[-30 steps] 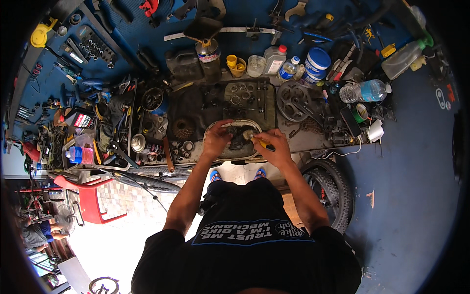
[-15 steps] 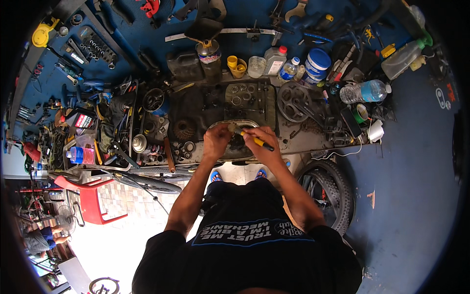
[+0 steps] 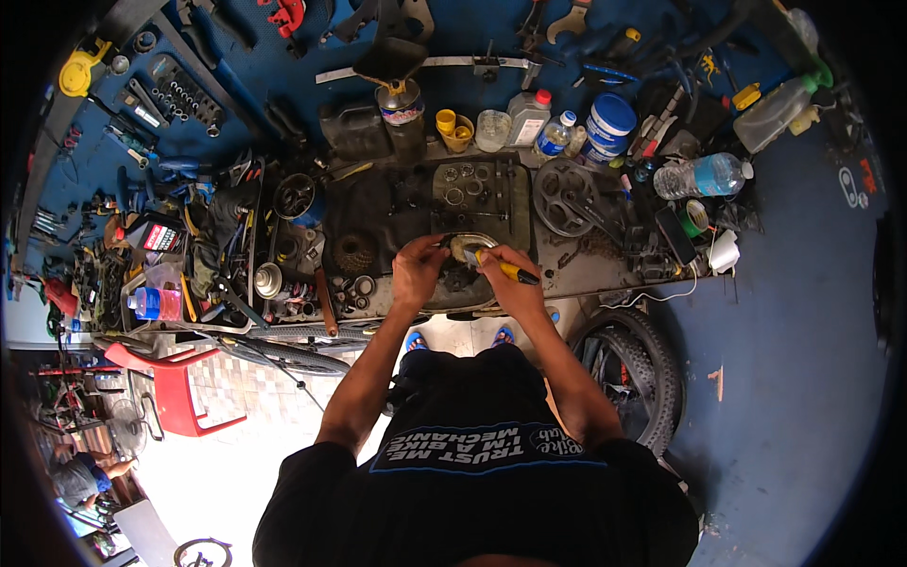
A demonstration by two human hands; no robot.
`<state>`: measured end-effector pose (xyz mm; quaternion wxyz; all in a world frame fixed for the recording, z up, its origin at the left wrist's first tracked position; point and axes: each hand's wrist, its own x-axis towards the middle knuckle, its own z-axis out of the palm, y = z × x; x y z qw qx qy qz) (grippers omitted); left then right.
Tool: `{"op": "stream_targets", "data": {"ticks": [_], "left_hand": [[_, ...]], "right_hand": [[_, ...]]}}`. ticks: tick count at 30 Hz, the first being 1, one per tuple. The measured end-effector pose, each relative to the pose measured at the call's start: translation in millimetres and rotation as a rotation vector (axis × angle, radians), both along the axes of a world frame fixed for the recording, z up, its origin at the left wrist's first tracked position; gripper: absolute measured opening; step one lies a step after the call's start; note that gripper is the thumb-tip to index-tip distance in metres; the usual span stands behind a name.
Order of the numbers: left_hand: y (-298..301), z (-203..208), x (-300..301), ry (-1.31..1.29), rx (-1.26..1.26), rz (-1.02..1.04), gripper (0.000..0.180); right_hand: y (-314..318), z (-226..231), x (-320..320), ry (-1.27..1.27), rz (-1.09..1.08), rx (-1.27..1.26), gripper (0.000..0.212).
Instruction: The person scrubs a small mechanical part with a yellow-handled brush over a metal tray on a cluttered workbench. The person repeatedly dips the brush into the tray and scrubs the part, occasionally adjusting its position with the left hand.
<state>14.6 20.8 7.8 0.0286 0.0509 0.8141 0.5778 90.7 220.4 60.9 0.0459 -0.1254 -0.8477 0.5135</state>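
My right hand grips a paintbrush with a yellow and black handle, its pale bristle end pointing left toward my other hand. Facing it, my left hand is closed, fingertips pinched at a small dark piece too unclear to name. Both hands are over a round metal basin at the bench's front edge, with dark contents partly hidden by my fingers. Just beyond, a dark mat carries a cassette sprocket on its left and a tray of rings and small parts.
A crankset lies right of the mat. Bottles and a blue-lidded tub line the back. Tools and a spray can crowd the left. Bicycle tires stand below the bench at right; a red chair is at left.
The brush has shifted slightly right, and its handle has tilted to lie flatter. My left hand stays nearly in place, fingers still pinched.
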Motion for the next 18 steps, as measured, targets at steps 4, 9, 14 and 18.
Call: {"op": "stream_targets", "data": {"ticks": [4,9,14,18], "left_hand": [[2.5,8.4,-4.2,0.09,-0.041,-0.034,0.03],[4.3,53.2,-6.1,0.291,-0.104,-0.154,0.025],[22.8,143.3,18.2,0.609,-0.215,-0.236,0.013],[13.3,14.8,-3.4,0.195,-0.313,-0.346,0.019]], "right_hand": [[10.1,-18.6,12.5,-0.004,0.023,0.021,0.023],[34.3,-7.4,20.3,-0.045,-0.076,0.048,0.023],[41.1,3.4,41.1,0.003,-0.127,0.187,0.023],[37.5,-13.2,53.3,0.01,-0.062,0.109,0.026]]}}
